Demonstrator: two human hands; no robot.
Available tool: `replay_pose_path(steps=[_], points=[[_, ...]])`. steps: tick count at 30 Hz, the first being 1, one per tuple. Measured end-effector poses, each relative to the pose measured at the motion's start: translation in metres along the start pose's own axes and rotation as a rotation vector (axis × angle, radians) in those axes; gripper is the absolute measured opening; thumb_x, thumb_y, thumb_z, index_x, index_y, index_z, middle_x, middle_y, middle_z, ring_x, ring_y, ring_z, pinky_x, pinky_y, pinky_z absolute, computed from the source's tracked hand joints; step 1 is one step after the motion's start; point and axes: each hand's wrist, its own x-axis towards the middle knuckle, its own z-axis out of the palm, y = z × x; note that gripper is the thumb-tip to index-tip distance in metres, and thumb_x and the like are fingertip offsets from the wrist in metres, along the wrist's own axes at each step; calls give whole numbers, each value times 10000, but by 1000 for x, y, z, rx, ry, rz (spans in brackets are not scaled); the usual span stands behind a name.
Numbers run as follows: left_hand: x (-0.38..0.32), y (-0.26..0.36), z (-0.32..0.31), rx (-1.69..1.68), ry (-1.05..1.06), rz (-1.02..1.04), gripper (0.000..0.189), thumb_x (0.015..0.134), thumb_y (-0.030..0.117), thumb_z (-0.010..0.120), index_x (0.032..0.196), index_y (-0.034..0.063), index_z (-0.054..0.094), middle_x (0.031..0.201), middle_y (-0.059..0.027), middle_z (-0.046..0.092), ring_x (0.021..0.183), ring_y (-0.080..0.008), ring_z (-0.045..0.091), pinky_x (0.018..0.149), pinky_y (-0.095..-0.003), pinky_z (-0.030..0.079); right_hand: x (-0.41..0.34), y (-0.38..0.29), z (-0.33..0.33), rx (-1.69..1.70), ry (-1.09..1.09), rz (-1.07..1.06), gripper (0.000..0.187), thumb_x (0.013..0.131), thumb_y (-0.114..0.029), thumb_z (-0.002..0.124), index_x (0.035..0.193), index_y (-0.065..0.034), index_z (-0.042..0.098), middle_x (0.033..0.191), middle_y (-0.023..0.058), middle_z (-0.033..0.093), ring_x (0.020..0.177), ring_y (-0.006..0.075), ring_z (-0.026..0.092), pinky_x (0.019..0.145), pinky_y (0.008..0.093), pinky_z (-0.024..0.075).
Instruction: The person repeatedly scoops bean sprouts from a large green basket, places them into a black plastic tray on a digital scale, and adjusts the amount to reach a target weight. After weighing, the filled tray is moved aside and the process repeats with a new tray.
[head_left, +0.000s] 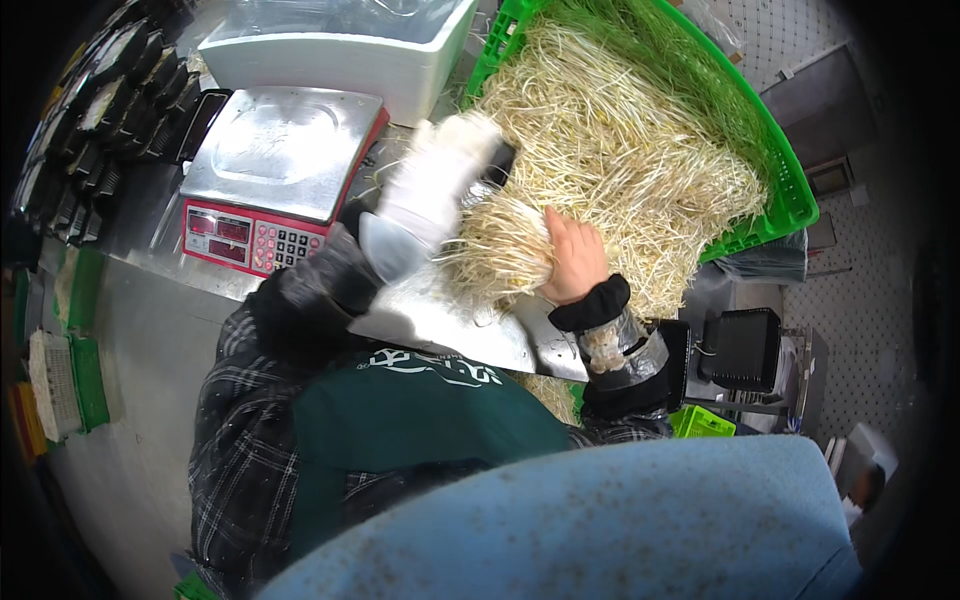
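My right hand (576, 256), bare, is closed around the side of a thick bunch of bean sprouts (501, 244). The bunch is over a steel work surface (457, 319), its loose ends pointing left. Just left of it is my left hand (442, 169) in a white glove, blurred by motion. Whether its fingers hold anything is not visible. A small black object (499, 161) shows beside the glove, too hidden to name. Behind both hands, a green plastic crate (787, 172) lined with green netting holds a large heap of bean sprouts (622, 142).
To the left stands a red digital scale (281, 172) with a steel platform. Behind it is a white foam box (330, 67). Black plastic trays (112, 127) are stacked at far left, and another black tray (741, 350) lies at right. Below left, crates (56, 382) stand on the floor.
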Motion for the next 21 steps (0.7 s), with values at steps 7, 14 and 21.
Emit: replay_pose_path(steps=[7, 14, 21], points=[[-53, 9, 2, -533, 26, -333, 776, 692, 84, 525, 1370, -9, 159, 1407, -198, 186, 1292, -357, 206, 1071, -408, 153, 72, -59, 30, -261, 248, -53, 545, 628, -120, 605, 1134, 14, 456, 930, 124, 548, 807, 274, 515, 749, 388, 386], [-96, -98, -46, -1416, 537, -607, 634, 715, -18, 380, 1338, -3, 266, 1271, -124, 366, 1157, -216, 387, 979, -306, 336, 192, -155, 91, 418, 36, -170, 606, 604, -293, 721, 1076, -4, 475, 883, 144, 548, 803, 332, 542, 699, 400, 422], [-83, -188, -108, -179, 292, -270, 629, 810, 207, 462, 1348, -19, 229, 1293, -213, 382, 1186, -335, 378, 1018, -385, 262, 239, -224, 114, 56, -154, 84, 697, 563, -345, 686, 1117, 22, 476, 915, 134, 569, 914, 313, 537, 812, 428, 402]])
